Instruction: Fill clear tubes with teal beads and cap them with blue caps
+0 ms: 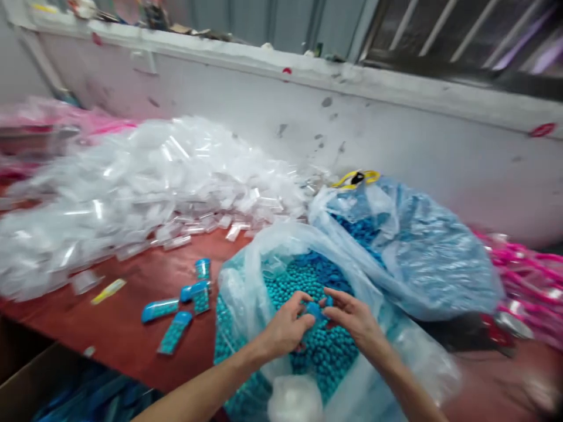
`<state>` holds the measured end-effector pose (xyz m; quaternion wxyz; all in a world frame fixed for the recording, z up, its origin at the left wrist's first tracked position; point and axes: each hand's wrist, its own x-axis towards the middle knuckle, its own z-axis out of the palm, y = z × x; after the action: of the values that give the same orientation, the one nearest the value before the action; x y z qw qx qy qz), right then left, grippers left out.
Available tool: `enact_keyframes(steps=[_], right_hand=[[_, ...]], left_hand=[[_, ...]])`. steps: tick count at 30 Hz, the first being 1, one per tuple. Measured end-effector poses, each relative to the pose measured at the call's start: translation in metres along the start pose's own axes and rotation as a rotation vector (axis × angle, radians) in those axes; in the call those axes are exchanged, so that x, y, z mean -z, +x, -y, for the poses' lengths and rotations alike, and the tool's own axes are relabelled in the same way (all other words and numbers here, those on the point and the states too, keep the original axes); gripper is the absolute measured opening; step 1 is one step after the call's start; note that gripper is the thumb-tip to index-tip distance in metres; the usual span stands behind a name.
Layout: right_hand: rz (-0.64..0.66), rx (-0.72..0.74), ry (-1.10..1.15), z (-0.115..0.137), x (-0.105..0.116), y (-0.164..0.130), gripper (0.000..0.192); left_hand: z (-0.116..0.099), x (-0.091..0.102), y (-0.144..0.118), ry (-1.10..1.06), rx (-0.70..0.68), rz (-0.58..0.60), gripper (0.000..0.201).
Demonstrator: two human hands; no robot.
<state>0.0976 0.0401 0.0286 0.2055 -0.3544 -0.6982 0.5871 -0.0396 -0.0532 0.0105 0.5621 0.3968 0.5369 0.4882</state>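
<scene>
An open clear plastic bag [246, 275] full of small teal beads [303, 281] lies on the red table in front of me. Over the beads, my left hand [285, 328] and my right hand [356, 316] meet on a small blue-capped tube [315, 309], fingers of both pinched around it. To the left of the bag, several filled tubes with blue caps [182, 305] lie loose on the red table [127, 316].
A large heap of empty clear tubes [145, 187] covers the table's left and back. A second bag of blue beads [409, 246] sits at the right, with pink packaging [528, 281] beyond it. A white wall [396, 129] runs behind. A cardboard box [39, 381] stands below the table's edge.
</scene>
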Motion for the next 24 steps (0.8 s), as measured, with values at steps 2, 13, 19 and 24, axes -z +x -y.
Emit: enact_keyframes(steps=[2, 13, 19, 24], right_hand=[[0.064, 0.053, -0.112, -0.001, -0.006, -0.007, 0.046], [-0.121, 0.145, -0.444, -0.017, -0.044, -0.03, 0.076], [-0.272, 0.29, -0.513, -0.039, -0.053, -0.036, 0.078], [-0.176, 0.165, -0.471, -0.033, -0.061, -0.039, 0.082]], left_hand=[[0.0, -0.004, 0.001, 0.001, -0.018, -0.006, 0.035], [-0.011, -0.025, 0.003, -0.054, -0.047, -0.177, 0.025], [-0.009, -0.031, 0.001, 0.03, -0.099, -0.211, 0.017], [-0.009, -0.018, -0.001, 0.222, -0.126, -0.136, 0.013]])
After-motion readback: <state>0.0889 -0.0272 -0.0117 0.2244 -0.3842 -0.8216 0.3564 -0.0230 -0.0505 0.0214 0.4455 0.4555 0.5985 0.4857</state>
